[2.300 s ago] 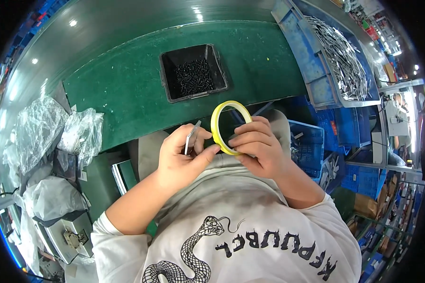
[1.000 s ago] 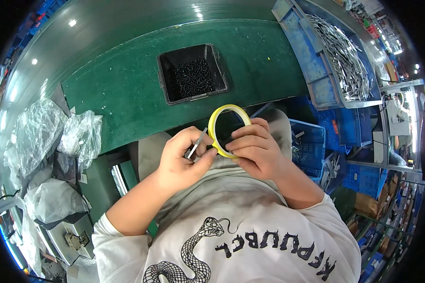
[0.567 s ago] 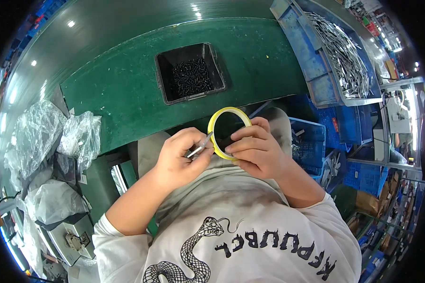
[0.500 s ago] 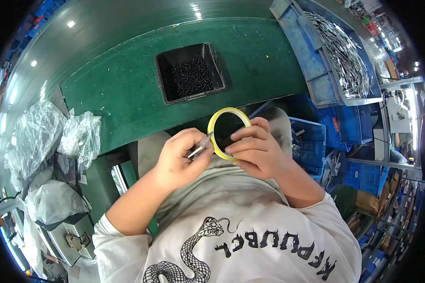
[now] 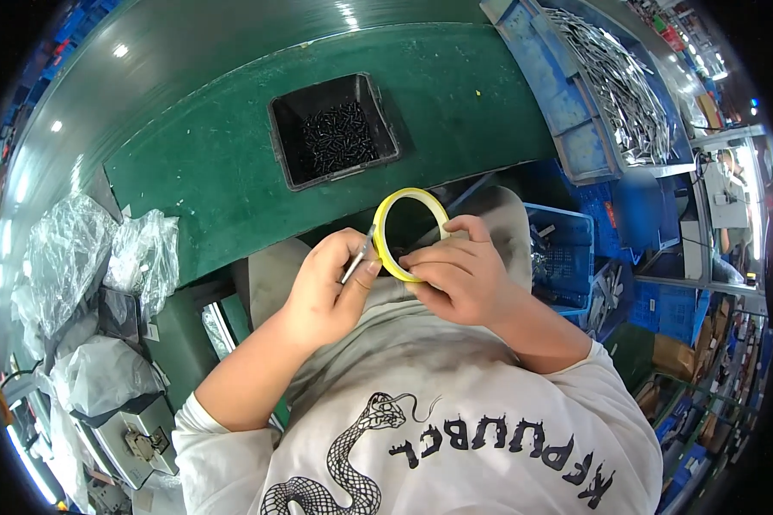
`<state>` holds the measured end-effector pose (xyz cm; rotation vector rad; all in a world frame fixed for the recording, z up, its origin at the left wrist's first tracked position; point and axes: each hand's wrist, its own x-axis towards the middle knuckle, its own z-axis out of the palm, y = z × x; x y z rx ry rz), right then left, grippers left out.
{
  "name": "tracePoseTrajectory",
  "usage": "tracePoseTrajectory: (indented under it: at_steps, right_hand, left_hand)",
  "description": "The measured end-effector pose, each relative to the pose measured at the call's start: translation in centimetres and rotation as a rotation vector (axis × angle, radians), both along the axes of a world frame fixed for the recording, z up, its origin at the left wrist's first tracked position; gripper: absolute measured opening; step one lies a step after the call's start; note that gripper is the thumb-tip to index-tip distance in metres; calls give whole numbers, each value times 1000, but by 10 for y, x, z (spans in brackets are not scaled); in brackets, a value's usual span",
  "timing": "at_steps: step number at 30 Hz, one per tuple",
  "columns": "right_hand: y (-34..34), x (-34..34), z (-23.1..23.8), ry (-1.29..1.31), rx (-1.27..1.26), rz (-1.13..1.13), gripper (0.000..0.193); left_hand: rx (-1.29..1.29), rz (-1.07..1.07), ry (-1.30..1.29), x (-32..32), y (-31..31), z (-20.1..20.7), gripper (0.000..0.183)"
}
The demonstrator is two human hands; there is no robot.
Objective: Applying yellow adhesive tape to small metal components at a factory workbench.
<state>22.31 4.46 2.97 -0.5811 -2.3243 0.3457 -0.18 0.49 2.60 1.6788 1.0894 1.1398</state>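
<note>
Between my hands, above my lap, is a roll of yellow tape [image 5: 380, 225], its wide ring tilted. My right hand [image 5: 464, 270] grips the roll's right and lower side, with fingers reaching into the ring. In my left hand [image 5: 331, 279] a thin silvery metal piece [image 5: 358, 262] is pinched between thumb and fingers. Its upper end meets the left side of the roll; its exact kind is hard to make out. Beyond the hands, a black bin [image 5: 335, 129] full of small black parts rests on the green table [image 5: 206, 154].
A blue crate [image 5: 567, 112] of long thin metal pieces stands at the far right. Below it is another blue crate [image 5: 580, 232] with small parts. Clear plastic bags [image 5: 69, 249] hang at the left, above a grey metal device [image 5: 137, 438].
The tape roll and both hands have shifted slightly left and up. My left thumb now lies straighter along the metal piece, which stands more upright against the roll.
</note>
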Motion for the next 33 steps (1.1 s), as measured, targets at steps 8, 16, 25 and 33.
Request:
tracePoseTrajectory:
  at_steps: [8, 16, 25, 33]
  right_hand:
    - [1, -5, 5, -110, -80, -83, 42]
    - [7, -3, 5, -195, -119, -67, 28]
    - [10, -3, 17, 75, -691, -126, 8]
    - [15, 0, 15, 129, -1008, -84, 14]
  left_hand:
    - [-91, -127, -22, 9, -5, 0, 9]
    - [-396, -122, -171, 12, -10, 0, 7]
    - [-755, -102, -481, 8, 0, 4, 53]
    - [-807, -230, -293, 9, -2, -1, 57]
